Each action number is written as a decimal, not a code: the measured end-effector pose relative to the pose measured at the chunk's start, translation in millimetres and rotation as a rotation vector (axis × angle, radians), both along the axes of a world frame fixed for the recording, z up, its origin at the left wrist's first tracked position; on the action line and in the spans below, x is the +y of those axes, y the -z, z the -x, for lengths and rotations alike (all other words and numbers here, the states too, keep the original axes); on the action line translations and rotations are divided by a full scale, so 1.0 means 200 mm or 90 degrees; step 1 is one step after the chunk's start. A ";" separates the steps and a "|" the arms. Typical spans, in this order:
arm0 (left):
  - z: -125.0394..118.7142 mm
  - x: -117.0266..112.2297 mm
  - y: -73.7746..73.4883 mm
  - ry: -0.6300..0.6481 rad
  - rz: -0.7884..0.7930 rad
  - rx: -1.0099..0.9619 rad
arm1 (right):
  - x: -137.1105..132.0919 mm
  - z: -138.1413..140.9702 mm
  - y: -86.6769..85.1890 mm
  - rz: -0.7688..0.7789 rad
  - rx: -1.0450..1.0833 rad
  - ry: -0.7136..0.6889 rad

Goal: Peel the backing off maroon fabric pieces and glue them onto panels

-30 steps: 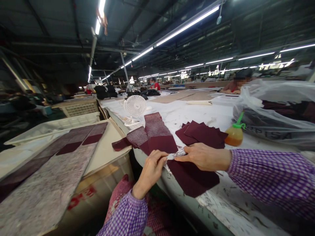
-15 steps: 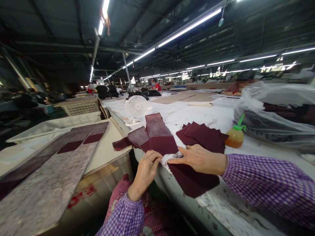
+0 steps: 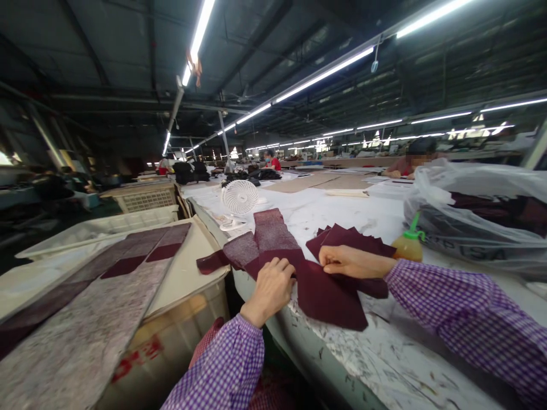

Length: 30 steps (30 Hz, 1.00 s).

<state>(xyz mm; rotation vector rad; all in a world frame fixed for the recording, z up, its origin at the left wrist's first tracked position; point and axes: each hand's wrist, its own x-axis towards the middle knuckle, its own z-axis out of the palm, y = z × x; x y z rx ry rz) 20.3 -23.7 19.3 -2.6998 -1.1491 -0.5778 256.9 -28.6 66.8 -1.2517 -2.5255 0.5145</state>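
The right hand (image 3: 352,262) pinched a maroon panel (image 3: 331,299) on the near worktop (image 3: 405,353), partly blocking a fanned stack (image 3: 354,236); the left hand (image 3: 271,287) curled alongside (grip hidden). A fan (image 3: 240,197) stood far left, a bottle (image 3: 408,248) right.

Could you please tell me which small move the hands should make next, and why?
Perhaps the right hand should smooth the dark maroon piece flat: this hand is at the piece's upper edge, while the left hand is near its left end, beside the speckled strip.
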 end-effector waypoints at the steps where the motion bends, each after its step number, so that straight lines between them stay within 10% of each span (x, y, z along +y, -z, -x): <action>1: -0.01 0.00 0.00 0.002 -0.008 0.014 | 0.03 -0.06 -0.01 -0.024 0.024 0.027; 8: -0.01 0.08 0.03 -0.047 0.210 -0.325 | 0.10 -0.32 -0.03 -0.301 -0.262 0.385; 16: 0.03 0.23 0.08 -0.119 0.383 -0.659 | 0.16 0.14 0.01 -0.240 -0.169 -0.004; 24: 0.29 0.29 -0.02 -0.133 0.475 -1.052 | 0.23 0.31 0.19 -0.254 -0.162 0.042; 30: 0.50 0.20 -0.19 -0.198 0.321 -1.245 | 0.24 0.30 0.17 -0.186 -0.106 0.053</action>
